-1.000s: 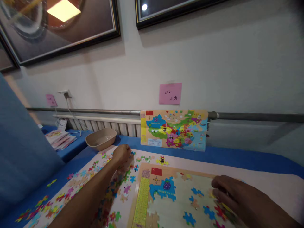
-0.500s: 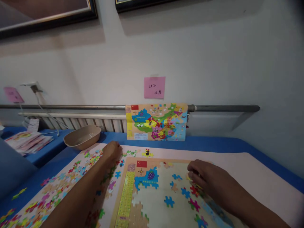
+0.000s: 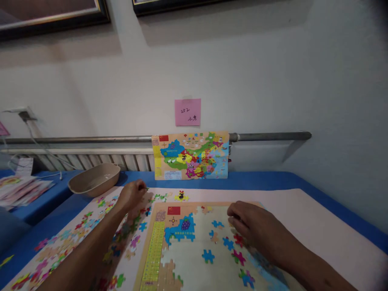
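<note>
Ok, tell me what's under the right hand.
The right hand rests on the wooden map puzzle board, covering some coloured loose puzzle pieces; whatever lies beneath the palm is hidden.

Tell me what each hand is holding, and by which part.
Left hand: fingers curled among loose puzzle pieces, seemingly pinching a small one; its held part is hidden. Right hand: rests on the puzzle board; whether it holds anything cannot be told.
</note>
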The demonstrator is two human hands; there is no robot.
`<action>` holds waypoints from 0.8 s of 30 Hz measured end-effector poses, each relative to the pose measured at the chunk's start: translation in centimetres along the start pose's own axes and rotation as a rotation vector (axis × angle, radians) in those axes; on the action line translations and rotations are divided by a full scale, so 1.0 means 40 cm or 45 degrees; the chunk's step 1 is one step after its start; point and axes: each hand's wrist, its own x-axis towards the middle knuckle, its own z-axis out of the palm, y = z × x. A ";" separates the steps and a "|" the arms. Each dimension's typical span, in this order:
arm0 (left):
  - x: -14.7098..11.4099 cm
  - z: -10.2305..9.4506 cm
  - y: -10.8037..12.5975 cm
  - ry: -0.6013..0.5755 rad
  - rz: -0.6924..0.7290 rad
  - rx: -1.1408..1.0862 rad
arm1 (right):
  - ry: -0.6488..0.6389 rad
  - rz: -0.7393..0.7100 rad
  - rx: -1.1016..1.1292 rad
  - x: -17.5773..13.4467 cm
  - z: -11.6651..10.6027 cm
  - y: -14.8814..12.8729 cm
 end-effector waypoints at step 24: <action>-0.483 0.100 0.210 -0.345 0.112 -0.904 | 0.009 0.150 1.281 -0.036 0.137 -0.147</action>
